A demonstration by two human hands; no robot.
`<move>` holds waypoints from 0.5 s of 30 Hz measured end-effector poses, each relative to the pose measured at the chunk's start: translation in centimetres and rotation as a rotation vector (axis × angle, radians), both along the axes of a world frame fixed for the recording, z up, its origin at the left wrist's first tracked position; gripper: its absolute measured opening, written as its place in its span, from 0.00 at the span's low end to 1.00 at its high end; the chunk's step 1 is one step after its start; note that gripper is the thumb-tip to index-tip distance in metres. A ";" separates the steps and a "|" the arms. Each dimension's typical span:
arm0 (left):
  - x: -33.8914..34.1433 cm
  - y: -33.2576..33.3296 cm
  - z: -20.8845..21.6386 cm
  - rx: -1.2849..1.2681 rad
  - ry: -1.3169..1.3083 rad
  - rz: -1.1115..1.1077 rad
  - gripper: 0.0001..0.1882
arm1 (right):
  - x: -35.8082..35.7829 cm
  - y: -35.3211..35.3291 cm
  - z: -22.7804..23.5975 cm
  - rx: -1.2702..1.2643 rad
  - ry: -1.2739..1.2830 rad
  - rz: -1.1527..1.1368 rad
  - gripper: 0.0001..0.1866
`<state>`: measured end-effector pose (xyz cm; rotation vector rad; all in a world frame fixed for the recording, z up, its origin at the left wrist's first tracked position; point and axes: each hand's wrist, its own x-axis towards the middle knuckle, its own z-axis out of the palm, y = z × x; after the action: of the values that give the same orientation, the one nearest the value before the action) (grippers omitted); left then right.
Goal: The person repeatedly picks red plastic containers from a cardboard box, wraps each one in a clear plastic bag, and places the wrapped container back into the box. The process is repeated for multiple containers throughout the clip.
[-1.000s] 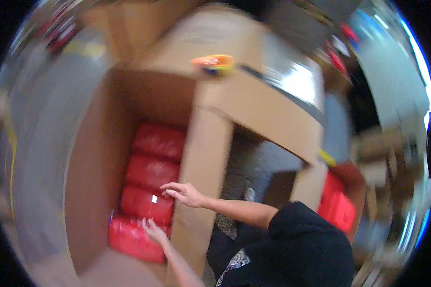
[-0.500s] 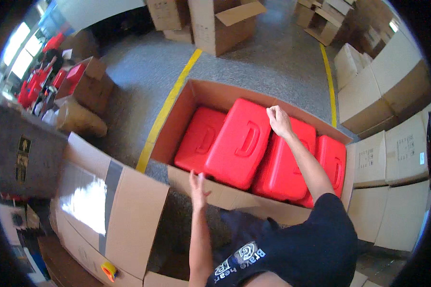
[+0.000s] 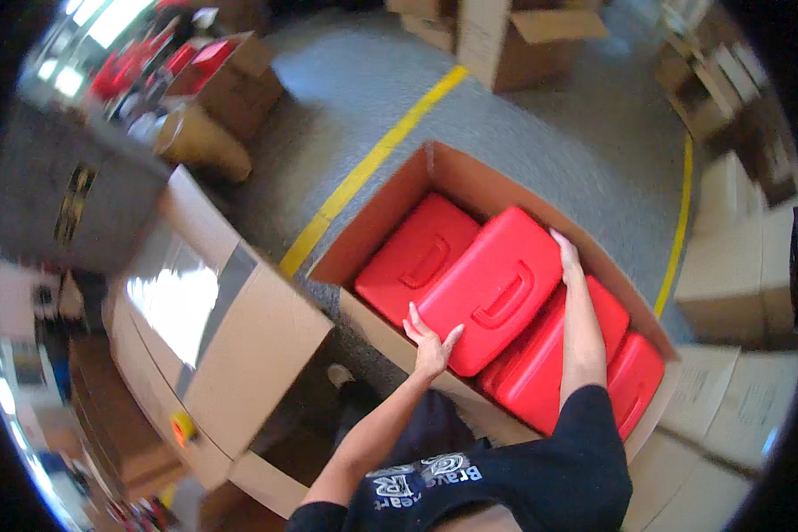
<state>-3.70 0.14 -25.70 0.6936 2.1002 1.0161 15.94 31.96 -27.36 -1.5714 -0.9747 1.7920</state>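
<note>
A red plastic case [image 3: 496, 288] with a moulded handle lies tilted on top among other red cases in a long open cardboard box [image 3: 443, 168]. My left hand [image 3: 432, 352] holds its near end, thumb and fingers apart against the edge. At the far right corner my right hand [image 3: 569, 257] grips the same case, with some fingertips hidden behind its side. One red case [image 3: 426, 244] sits lower at the left. To the right are another red case [image 3: 550, 355] under my right forearm and a further case [image 3: 634, 386] at the box's end.
A closed carton [image 3: 266, 355] with an orange-yellow tape roll [image 3: 183, 429] stands at the left. Stacked cartons [image 3: 727, 275] line the right. Beyond a yellow floor line [image 3: 372, 173] are a box of red items [image 3: 235, 89] and an open carton [image 3: 541, 53].
My left hand has come up onto the near end of the top case. My right hand has shifted along its far right edge. The whole view has turned, moving the scene rightward.
</note>
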 end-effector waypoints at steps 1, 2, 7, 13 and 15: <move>-0.1 -0.1 0.1 0.032 -0.058 0.045 0.64 | -0.9 -0.9 1.9 0.053 -0.072 0.002 0.30; -0.8 -0.6 0.3 0.028 -0.082 0.096 0.64 | -2.1 -2.3 4.0 0.051 -0.163 -0.062 0.30; -7.3 -6.0 0.9 0.622 -1.105 0.574 0.40 | -7.9 -12.8 20.9 0.991 -0.551 0.577 0.32; -15.5 -20.6 0.8 0.818 -1.772 0.468 0.27 | -24.2 -25.4 31.3 1.399 0.144 1.277 0.43; -17.3 -24.5 -0.7 0.871 -1.848 0.488 0.25 | -32.7 -28.7 28.7 1.436 0.350 1.148 0.38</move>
<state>-20.96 -24.34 -26.40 -0.4710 0.1176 1.7501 -16.75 3.24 1.37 0.2859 -2.3806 1.0829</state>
